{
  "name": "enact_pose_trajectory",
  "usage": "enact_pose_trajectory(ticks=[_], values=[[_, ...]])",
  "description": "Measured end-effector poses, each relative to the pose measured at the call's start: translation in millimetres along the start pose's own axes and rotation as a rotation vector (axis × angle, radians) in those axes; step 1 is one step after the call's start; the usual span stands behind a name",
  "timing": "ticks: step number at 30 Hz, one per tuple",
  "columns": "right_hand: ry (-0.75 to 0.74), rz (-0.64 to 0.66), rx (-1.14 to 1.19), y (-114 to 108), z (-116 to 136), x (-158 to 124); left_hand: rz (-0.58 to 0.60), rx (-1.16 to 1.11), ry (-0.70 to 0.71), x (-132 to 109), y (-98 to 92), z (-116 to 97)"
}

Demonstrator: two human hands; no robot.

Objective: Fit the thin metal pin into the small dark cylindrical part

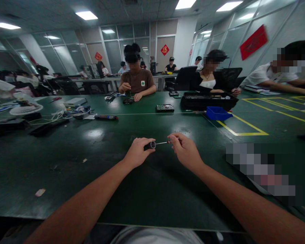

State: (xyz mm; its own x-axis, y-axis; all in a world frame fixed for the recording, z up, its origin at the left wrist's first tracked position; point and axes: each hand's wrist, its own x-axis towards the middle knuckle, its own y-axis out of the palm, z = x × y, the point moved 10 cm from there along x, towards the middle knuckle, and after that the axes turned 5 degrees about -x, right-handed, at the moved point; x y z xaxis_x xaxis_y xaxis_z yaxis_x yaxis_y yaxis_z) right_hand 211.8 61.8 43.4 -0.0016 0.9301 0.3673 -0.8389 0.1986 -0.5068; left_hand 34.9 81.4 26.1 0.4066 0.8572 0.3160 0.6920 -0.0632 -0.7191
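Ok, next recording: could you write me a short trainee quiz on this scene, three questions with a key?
1. Which of the camera wearer's hands holds the short black cylinder with a round end?

2. True or false: in the picture, the angular blue plastic bin appears to the right of the rectangular green-and-silver circuit-board device.

3. What is in the wearer's right hand?
A) a coiled white cable
B) a tool with a thin metal shaft
C) a folded sheet of paper

Key: 1. The left hand. 2. True. 3. B.
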Motion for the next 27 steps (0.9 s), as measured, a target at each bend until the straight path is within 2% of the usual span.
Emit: enact_pose_trajectory(ticks=[6,10,14,16,20,22,24,27], values=[[-0.023,0.049,0.035,5,0,-1,-0.022,-0.005,-0.019,0,-4.0,0],[-0.01,0.025,0.027,3,-2,0,-0.004,0.014,-0.012,0,-1.4,-1],[0.06,-0.036,0.237,5,-13,3,-0.022,0.049,-0.018,0,-1.5,2],[0.109,-0.025,0.357,10,-20,5,-0.036,0.029,-0.034,0,-3.4,5],[0.336,0.017,0.74,25,-44,7,-0.002,-0.001,0.032,2,-3.3,-3],[0.406,0.025,0.828,29,-52,6,0.01,0.029,0.056,3,-2.9,-7],[0.406,-0.017,0.819,25,-56,7,0.022,0.046,0.053,3,-1.6,-6],[0.325,-0.064,0.712,17,-51,9,0.026,0.045,0.042,2,-0.2,-5]])
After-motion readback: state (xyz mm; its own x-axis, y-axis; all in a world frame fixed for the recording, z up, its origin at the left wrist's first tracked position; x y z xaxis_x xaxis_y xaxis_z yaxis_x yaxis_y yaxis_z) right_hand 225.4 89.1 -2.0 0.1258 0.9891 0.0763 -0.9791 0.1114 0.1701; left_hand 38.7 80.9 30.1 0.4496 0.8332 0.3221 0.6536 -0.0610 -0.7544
